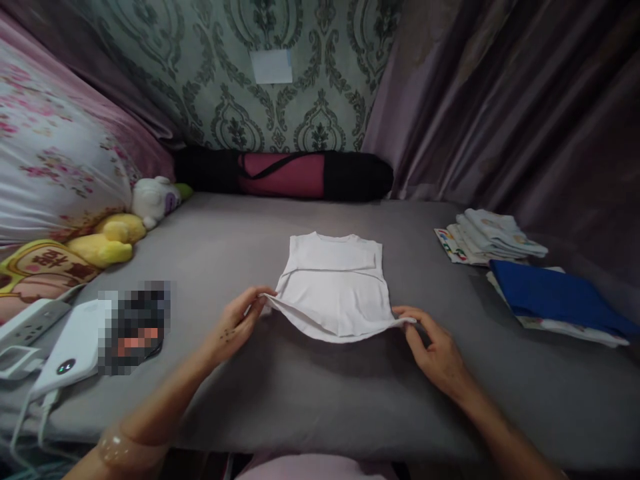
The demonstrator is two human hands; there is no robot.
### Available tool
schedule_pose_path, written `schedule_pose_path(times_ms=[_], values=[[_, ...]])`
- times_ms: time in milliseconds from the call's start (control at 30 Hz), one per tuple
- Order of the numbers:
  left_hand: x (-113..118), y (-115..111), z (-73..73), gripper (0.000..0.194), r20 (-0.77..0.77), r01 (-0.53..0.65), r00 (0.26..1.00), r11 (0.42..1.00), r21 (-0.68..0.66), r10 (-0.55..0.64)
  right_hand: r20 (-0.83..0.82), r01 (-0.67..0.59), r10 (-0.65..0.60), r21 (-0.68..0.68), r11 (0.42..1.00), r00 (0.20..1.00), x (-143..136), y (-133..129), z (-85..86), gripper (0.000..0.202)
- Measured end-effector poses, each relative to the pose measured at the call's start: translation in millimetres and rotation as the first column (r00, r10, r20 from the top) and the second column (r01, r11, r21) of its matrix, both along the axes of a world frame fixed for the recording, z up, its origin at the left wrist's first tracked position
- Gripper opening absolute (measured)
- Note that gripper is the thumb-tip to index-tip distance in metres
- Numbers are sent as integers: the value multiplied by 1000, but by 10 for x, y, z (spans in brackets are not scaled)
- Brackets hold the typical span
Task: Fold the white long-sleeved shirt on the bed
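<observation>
A small white shirt (333,287) lies on the grey sheet in front of me, neckline away from me, its sleeves folded across the chest. My left hand (240,323) pinches the left corner of its lower edge. The right corner of that edge is held between the thumb and fingers of my right hand (433,347). Between my hands the hem is lifted a little off the sheet and sags in a curve, with its two layers slightly apart.
Folded clothes (493,237) are stacked at the right, with a blue folded garment (560,297) on a nearer pile. At left lie a white power bank (75,347), a power strip (33,327) with cables, and plush toys (155,200). A long black-and-red bag (285,175) lines the wall.
</observation>
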State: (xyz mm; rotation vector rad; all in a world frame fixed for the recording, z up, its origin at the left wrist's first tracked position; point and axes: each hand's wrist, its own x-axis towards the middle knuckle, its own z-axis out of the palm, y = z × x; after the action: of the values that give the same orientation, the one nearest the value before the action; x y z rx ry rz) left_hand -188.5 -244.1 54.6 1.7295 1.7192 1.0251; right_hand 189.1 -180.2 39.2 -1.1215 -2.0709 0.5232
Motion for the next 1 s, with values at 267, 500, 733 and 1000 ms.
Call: schedule_pose_path(times_ms=[267, 500, 733, 1000], values=[[316, 476, -50, 24, 236, -356, 923, 908, 219, 304, -238, 335, -307, 87, 938, 921, -359, 434, 3, 33], [479, 1068, -128, 28, 302, -509, 859, 758, 408, 414, -376, 502, -403, 218, 837, 834, -675, 911, -19, 37], [324, 1573, -322, 38, 167, -476, 866, 678, 560, 471, -373, 548, -452, 210, 810, 810, -768, 1333, -117, 38], [242, 1927, -446, 40, 67, -454, 872, 749, 482, 485, -100, 590, -583, 70, 804, 807, -828, 1602, -155, 36]])
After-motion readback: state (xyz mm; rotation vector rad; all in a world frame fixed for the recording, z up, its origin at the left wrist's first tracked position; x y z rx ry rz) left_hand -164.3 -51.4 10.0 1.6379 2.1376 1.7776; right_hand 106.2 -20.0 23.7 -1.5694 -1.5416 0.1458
